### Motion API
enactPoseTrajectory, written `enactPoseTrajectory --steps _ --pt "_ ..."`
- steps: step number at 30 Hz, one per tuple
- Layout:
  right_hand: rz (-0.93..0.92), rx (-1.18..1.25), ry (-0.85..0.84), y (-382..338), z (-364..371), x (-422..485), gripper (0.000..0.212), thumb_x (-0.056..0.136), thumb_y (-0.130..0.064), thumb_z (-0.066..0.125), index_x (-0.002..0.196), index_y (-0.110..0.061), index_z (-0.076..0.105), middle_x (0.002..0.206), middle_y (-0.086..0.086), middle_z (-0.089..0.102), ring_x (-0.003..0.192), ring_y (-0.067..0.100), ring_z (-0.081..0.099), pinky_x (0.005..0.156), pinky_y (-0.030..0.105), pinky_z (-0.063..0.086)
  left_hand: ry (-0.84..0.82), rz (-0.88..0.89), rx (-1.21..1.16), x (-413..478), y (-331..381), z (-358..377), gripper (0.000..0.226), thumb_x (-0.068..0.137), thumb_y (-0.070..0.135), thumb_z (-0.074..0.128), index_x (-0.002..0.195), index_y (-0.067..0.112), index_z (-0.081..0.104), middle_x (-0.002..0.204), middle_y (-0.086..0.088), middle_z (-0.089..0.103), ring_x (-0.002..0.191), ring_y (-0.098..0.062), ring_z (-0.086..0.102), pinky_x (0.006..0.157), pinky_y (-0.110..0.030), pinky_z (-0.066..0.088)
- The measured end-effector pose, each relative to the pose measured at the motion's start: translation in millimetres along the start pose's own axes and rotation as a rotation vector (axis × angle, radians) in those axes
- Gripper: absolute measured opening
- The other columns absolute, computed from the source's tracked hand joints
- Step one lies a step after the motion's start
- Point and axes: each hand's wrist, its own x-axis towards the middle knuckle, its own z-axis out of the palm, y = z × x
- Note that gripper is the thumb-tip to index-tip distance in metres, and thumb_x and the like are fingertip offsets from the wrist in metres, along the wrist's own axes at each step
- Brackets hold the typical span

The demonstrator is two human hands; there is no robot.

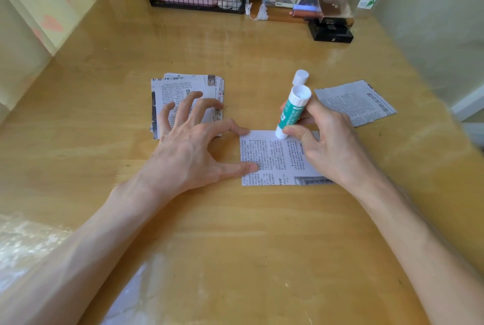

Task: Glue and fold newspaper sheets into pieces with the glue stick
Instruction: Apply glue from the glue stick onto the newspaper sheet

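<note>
Head view, looking down: the right hand [327, 141] has its fingers and thumb curled round a teal-and-white glue stick [292, 112], tilted with its tip on the far edge of a small rectangular printed newspaper sheet [272, 159] lying flat on the glossy wooden table [235, 220]. The left hand [193, 146] is spread wide and grips nothing; its thumb and forefinger tips press the sheet's left edge.

With the tip that close to the edge, I'd guess a stroke could run off and smear glue on the table. Pinned along one side only, the thin paper may drag, wrinkle or tear.

The round white cap [300, 77] stands loose just behind and could be knocked. The left hand's arched fingers, above the stack of newspaper pieces [180, 89], could nudge it.
</note>
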Motion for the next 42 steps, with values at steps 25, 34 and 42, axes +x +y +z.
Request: enactPoseTrajectory --steps 25,34,42 --pt "0.116 -0.022 0.016 20.3 -26.9 -8.4 0.018 0.1 -0.01 0.068 0.118 -0.012 0.063 0.101 -0.007 0.076 0.099 0.008 0.072 0.093 0.041 0.058 0.003 0.003 -0.092 -0.6 -2.5 3.0 0.078 0.055 0.104 0.048 0.118 0.061 0.062 0.145 0.015 0.034 0.159 -0.014 -0.001 0.126 -0.056 0.002" --pt "0.146 -0.029 0.025 23.8 -32.0 -8.3 0.02 0.1 -0.008 0.068 0.119 -0.011 0.063 0.105 -0.007 0.076 0.102 0.009 0.072 0.097 0.042 0.057 0.003 0.001 -0.096 -0.1 -3.4 3.1 0.076 0.055 0.104 0.05 0.118 0.062 0.062 0.145 0.015 0.034 0.159 -0.015 -0.002 0.126 -0.057 0.002" --pt "0.167 -0.044 0.032 23.6 -34.7 -9.5 0.018 0.1 -0.008 0.067 0.118 -0.012 0.064 0.102 -0.008 0.076 0.099 0.008 0.072 0.094 0.042 0.057 -0.001 -0.005 -0.104 0.1 -3.2 3.1 0.076 0.054 0.103 0.051 0.117 0.062 0.062 0.145 0.015 0.034 0.159 -0.015 -0.003 0.127 -0.054 0.0"
